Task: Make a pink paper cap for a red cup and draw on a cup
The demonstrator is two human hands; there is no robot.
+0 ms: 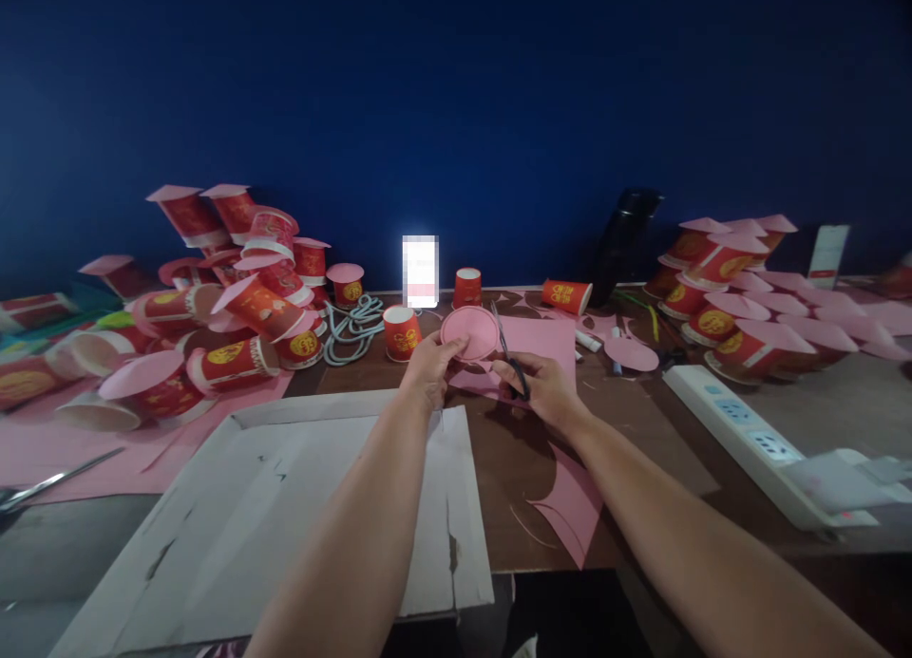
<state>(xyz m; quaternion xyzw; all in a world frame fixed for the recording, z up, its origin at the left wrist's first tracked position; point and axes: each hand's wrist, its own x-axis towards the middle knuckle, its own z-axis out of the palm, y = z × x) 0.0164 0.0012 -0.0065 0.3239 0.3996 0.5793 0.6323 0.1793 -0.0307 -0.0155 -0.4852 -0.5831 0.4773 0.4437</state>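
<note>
My left hand (436, 366) pinches the lower edge of a round pink paper disc (471, 331), which is held up facing me. A pair of dark scissors (507, 345) is in my right hand (542, 388), its blades pointing up along the disc's right edge. Whether the blades touch the paper I cannot tell. Behind my right hand lies a sheet of pink paper (552, 340) on the brown table. A red paper cup (403, 333) stands just left of the disc, and another red cup (468, 288) stands behind it.
Piled red cups with pink discs (235, 364) fill the left side; more cups (741, 345) are stacked at right. A grey cardboard tray (285, 506) lies in front. A power strip (741, 440), a black bottle (627, 240), a coiled cable (354, 330) and pink offcuts (574, 506) lie around.
</note>
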